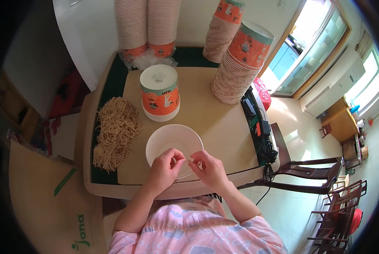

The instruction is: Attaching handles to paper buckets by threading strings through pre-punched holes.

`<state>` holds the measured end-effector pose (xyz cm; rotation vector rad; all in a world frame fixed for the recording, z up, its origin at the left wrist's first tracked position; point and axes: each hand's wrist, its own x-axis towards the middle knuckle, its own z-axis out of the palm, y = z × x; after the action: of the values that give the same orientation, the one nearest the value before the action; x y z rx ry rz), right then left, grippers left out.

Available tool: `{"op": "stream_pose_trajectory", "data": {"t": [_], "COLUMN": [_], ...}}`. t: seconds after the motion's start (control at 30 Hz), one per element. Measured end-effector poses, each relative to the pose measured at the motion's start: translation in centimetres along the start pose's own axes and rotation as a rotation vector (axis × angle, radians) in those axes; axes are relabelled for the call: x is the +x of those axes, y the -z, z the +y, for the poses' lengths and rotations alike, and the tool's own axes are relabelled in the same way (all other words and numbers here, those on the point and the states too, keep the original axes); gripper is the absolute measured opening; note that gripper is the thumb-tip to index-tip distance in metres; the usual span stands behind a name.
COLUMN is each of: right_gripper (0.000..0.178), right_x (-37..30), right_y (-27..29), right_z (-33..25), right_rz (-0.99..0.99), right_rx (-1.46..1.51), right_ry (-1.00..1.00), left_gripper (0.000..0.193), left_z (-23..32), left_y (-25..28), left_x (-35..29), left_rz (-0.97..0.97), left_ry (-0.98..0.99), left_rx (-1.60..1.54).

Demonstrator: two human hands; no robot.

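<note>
My left hand point(168, 166) and my right hand point(207, 168) meet above the near rim of a white paper bowl point(172, 134), thumbs and fingertips pinched. Between the fingertips shows a bit of thin tan string point(188, 161); most of it is hidden. The bowl stands upright at the table's near edge, and no contents show in its visible part. A tangled heap of tan strings point(116, 131) lies to its left. Just behind the bowl sits a short upside-down stack of orange and green printed paper bowls point(160, 95).
Tall stacks of paper bowls rise at the table's back left point(131, 25) and back right point(240, 63), with clear plastic wrap point(149, 59) around the left ones' base. Black cables and adapters point(265, 146) line the right edge. A wooden chair point(304, 173) stands beyond; a cardboard box point(54, 199) is at left.
</note>
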<state>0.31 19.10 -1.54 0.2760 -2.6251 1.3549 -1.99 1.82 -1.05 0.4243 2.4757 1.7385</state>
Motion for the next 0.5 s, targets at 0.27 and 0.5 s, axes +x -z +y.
{"op": "stream_pose_trajectory", "data": {"t": [0.27, 0.5], "right_gripper": [0.010, 0.009], "right_x": [-0.28, -0.26], "right_y": [-0.18, -0.21], "right_z": [0.47, 0.52], "right_rz": [0.013, 0.039], "right_rx": [0.026, 0.060], "right_ry": [0.019, 0.028], "left_gripper": [0.010, 0.016], "left_z": [-0.15, -0.07], "left_y": [-0.06, -0.18], "left_x": [0.07, 0.21], "left_rz": [0.000, 0.019], "left_ry": [-0.004, 0.000], "left_rx": [-0.002, -0.025]}}
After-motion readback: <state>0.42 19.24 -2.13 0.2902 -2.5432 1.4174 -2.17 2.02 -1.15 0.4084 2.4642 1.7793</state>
